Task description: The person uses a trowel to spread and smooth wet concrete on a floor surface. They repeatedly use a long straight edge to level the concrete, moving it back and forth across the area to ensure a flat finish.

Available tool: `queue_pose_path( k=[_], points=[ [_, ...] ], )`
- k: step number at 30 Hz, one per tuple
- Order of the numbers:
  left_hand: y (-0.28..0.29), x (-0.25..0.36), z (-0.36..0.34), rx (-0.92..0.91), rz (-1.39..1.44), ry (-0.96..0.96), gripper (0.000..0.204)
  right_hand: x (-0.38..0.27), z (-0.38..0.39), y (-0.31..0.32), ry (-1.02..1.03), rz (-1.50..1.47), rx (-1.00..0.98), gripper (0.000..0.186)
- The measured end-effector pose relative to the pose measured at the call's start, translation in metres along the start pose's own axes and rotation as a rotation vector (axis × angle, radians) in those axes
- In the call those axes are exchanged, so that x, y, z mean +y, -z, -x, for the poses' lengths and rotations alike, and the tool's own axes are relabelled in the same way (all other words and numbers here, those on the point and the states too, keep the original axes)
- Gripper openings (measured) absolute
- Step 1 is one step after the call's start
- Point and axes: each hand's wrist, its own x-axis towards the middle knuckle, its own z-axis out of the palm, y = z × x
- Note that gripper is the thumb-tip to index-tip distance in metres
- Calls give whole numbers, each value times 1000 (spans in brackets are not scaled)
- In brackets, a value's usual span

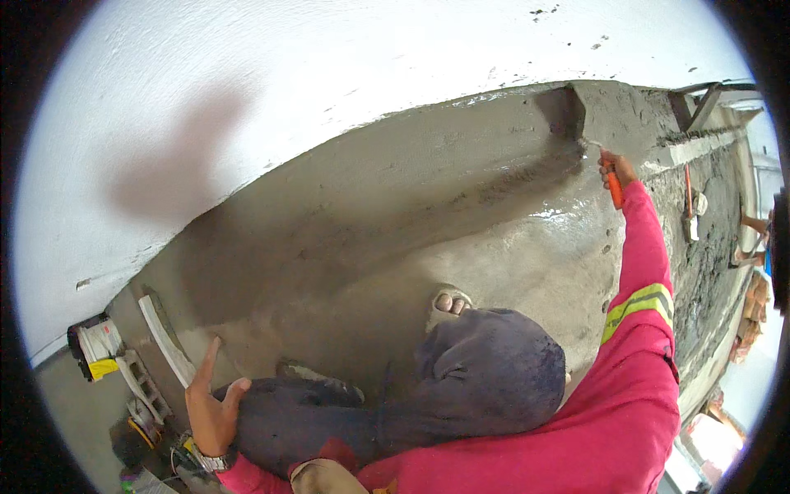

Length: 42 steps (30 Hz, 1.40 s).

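A bent knee in dark blue cloth (514,362) is the landmark here. Beyond it and to its right, the right hand (619,170) is closed around the handle of an orange-handled trowel (616,194), its arm stretched out in a red sleeve with a yellow-green and grey band. The trowel's flat, mortar-grey blade (563,114) is beyond the knee, at the wet grey mortar surface (485,214); whether it presses down or merely skims cannot be told. The long reach seems to let the blade get to the far edge, beside the white painted wall (329,66), while the body stays crouched.

Left of the knee, the left hand (211,416) is open and holds nothing: index finger extended, thumb apart, the other fingers mostly hidden. It lies at the edge of the other dark-clothed leg, perhaps for balance. Farther left are a curved white strip (167,342) and a white bucket with a yellow patch (100,346), probably set aside within reach. Just beyond the knee, bare toes (451,302) show. Well right of it, a tool with a thin orange handle (689,193) lies on rougher, darker mortar.
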Motion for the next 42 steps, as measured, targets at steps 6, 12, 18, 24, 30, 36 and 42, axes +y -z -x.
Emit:
queue_pose_path(
  k=[6,12,18,24,30,36,42],
  points=[
    [-7,7,-9,-40,-19,4,64,11,30,3,252,44,71,36],
    [-11,15,-22,-64,-69,-26,63,60,145,-99,75,339,-450,15],
    [-21,19,-36,-56,-111,-56,62,84,126,-47,37,461,-473,18],
    [-23,23,-42,-61,-114,-39,62,70,68,64,113,271,3,14],
    [-28,20,-50,-90,-101,-30,62,44,24,98,110,133,293,28],
    [-25,19,-46,-81,-119,-18,62,39,85,-24,142,75,-60,28],
    [-24,26,-49,-94,-147,-46,65,82,158,-157,70,456,-663,28]
  ],
)
